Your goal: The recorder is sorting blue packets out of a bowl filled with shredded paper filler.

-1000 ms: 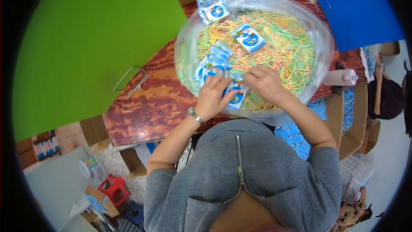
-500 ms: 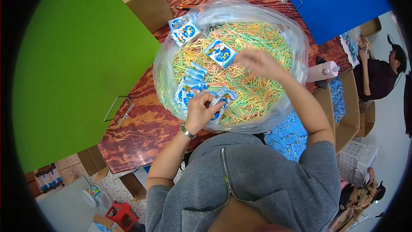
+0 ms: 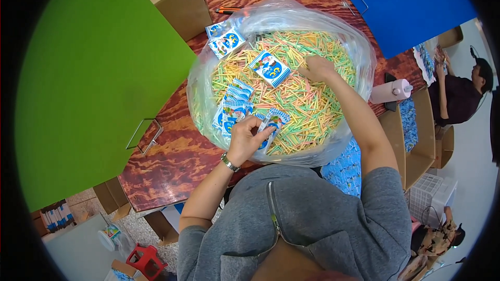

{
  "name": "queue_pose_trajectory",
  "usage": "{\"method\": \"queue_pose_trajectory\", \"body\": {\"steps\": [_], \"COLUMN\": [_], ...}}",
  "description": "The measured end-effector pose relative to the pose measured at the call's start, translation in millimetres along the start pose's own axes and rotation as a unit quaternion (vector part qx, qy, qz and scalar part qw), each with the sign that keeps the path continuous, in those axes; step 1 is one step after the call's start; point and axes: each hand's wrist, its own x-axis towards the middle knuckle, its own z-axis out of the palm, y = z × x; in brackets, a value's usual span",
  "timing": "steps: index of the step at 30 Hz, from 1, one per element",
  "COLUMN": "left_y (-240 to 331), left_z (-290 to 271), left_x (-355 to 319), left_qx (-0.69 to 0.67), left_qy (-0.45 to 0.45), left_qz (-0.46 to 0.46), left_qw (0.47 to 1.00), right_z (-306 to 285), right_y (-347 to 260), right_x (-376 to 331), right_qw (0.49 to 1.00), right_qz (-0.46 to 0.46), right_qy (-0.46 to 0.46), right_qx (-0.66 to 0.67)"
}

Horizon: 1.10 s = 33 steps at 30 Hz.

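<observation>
A large clear plastic bag point(image 3: 364, 62) lies rolled back on the table, full of thin pastel sticks point(image 3: 312, 119) in green, yellow and pink. My left hand point(image 3: 246, 138) pinches a small blue-and-white packet point(image 3: 274, 119) between thumb and fingers over the bag's near side. Beside it, several similar flat packets point(image 3: 234, 109) lie overlapping on the sticks. Right of centre, my right hand point(image 3: 319, 68) reaches down to the sticks with curled fingers; their tips are hidden. A fuller packet point(image 3: 270, 68) rests just left of it, and another packet point(image 3: 227, 42) lies at the far left rim.
A green panel point(image 3: 104, 83) stands left, a blue panel point(image 3: 401, 5) far right. A cardboard box point(image 3: 179, 5) sits far left near an orange pen point(image 3: 227, 10). To the right are a pink bottle point(image 3: 390, 91) and an open carton point(image 3: 419, 140) of blue packets. Two other people are further right.
My right hand has moved slightly right and down onto the sticks, away from the fuller packet. My left hand keeps its pinch on the packet, almost in place.
</observation>
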Motion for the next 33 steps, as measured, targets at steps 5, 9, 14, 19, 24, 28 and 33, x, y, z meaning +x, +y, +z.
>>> {"method": "queue_pose_trajectory", "body": {"steps": [5,9,14,19,24,28,33], "left_y": [0.6,2.8,4.8,3.4,6.5,10.0,2.3], "left_z": [3.2,6.7,3.5,1.6,9.7,12.8,11.5], "left_x": [1.7,1.3,-0.4,3.1,14.9,16.4,7.8], "left_qx": [-0.003,-0.007,0.0,-0.118,-0.21,-0.218,-0.226], "left_qy": [-0.005,-0.001,-0.01,0.002,-0.025,-0.044,-0.043], "left_qz": [0.001,0.01,-0.016,-0.036,-0.059,-0.062,-0.068], "left_qw": [1.0,1.0,1.0,0.992,0.976,0.973,0.971], "right_z": [7.2,9.3,0.4,-13.7,-38.9,-36.7,-33.4], "right_y": [-1.3,-6.4,-3.8,30.1,48.5,46.8,30.4], "right_x": [0.9,0.5,-12.1,-26.3,-39.3,-31.8,-16.4], "right_qw": [1.0,1.0,0.999,0.99,0.932,0.973,0.991], "right_qz": [-0.001,-0.006,-0.032,-0.086,-0.183,-0.136,-0.122], "right_qy": [0.009,0.015,0.023,0.11,-0.057,-0.032,-0.004], "right_qx": [-0.012,-0.01,-0.011,-0.011,0.309,0.186,-0.062]}}
